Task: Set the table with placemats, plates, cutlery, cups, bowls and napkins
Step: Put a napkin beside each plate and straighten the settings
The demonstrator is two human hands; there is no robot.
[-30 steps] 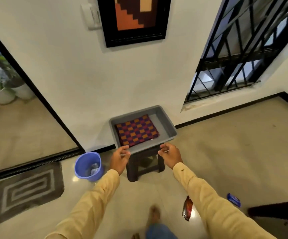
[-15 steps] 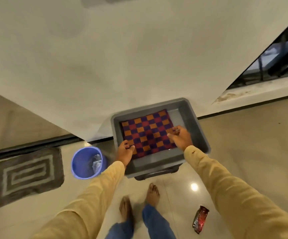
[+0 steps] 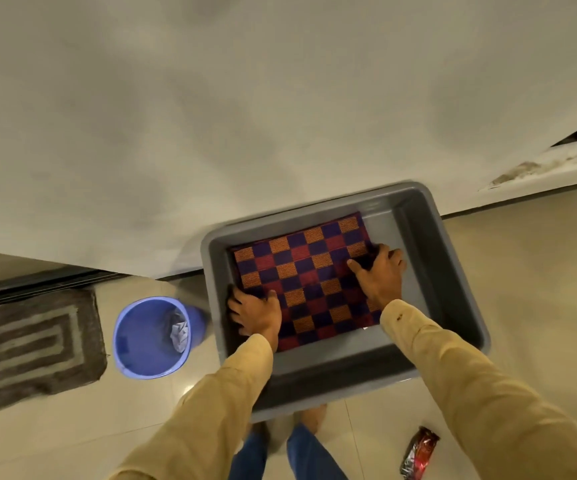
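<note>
Step in hand: fetching the placemat (image 3: 309, 278), which lies flat in the grey tub (image 3: 429, 265). Left grip (image 3: 256, 315) and right grip (image 3: 380, 275) each clasp an opposite side edge. Next, probably: lift it level, clear of the tub walls.

Blue bin (image 3: 148, 337) with crumpled paper (image 3: 179, 333) inside sits lower left, striped grey doormat (image 3: 31, 348) far left, red snack wrapper (image 3: 418, 457) bottom right.
</note>
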